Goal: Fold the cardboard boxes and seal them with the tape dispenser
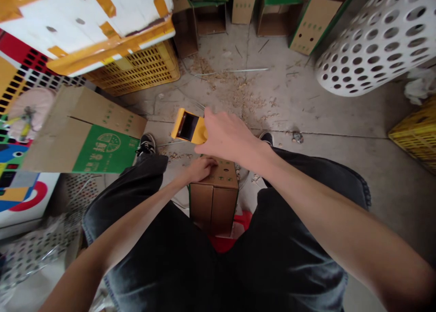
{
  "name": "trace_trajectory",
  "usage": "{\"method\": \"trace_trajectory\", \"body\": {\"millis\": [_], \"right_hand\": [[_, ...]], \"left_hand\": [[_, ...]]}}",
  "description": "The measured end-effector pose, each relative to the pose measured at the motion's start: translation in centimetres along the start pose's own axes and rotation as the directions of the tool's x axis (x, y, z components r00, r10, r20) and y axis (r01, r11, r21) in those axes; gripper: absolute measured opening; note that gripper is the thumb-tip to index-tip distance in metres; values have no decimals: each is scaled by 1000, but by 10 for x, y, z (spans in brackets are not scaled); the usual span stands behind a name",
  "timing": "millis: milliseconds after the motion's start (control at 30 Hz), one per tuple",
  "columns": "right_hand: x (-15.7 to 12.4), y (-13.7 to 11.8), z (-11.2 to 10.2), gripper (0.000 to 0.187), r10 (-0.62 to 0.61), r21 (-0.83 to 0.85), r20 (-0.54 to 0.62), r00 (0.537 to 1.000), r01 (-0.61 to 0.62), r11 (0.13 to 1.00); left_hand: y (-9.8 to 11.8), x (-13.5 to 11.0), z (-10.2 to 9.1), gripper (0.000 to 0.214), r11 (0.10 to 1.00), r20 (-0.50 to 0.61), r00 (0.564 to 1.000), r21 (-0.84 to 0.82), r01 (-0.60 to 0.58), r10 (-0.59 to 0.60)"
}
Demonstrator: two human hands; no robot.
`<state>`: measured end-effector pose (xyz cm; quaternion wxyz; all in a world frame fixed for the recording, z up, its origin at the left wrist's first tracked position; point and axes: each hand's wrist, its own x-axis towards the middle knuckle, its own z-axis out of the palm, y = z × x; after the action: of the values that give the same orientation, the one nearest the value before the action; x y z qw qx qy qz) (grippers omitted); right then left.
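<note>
A small brown cardboard box point(225, 203) stands upright between my knees, with small dark holes and green print on its top face. My left hand point(201, 168) rests on the top of this box, its fingers curled against the cardboard. Above and just beyond the box, my right hand point(226, 135) is closed around a yellow tape dispenser point(190, 126). The dispenser's framed head, with a dark opening, points left. My right hand hides its handle. Part of something red point(223, 245) shows beneath the box.
A larger green-and-brown carton point(105, 146) stands by my left foot. Beyond it, a taped white foam box point(126, 12) sits on a yellow crate point(146, 66). Open cartons point(315, 23) line the far side. A white perforated basket point(371, 53) is at right. Brown scraps point(247, 96) litter the floor.
</note>
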<state>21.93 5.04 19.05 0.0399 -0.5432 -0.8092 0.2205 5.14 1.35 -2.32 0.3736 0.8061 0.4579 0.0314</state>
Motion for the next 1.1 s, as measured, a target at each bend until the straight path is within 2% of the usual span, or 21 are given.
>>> {"method": "trace_trajectory", "body": {"millis": [100, 300, 600, 1100], "right_hand": [[-1, -1, -1, 58, 6, -2, 5, 1000, -6, 1000], [-1, -2, -1, 60, 5, 10, 7, 1000, -5, 1000], [0, -1, 0, 58, -4, -2, 23, 1000, 4, 1000], [-1, 0, -1, 55, -18, -14, 34, 999, 18, 1000]], "left_hand": [[4, 0, 1, 38, 999, -26, 999, -4, -42, 42], [7, 1, 3, 36, 994, -3, 996, 56, -92, 93], [9, 4, 3, 36, 981, -5, 981, 37, -192, 192], [14, 6, 5, 33, 986, -15, 988, -51, -157, 156]]}}
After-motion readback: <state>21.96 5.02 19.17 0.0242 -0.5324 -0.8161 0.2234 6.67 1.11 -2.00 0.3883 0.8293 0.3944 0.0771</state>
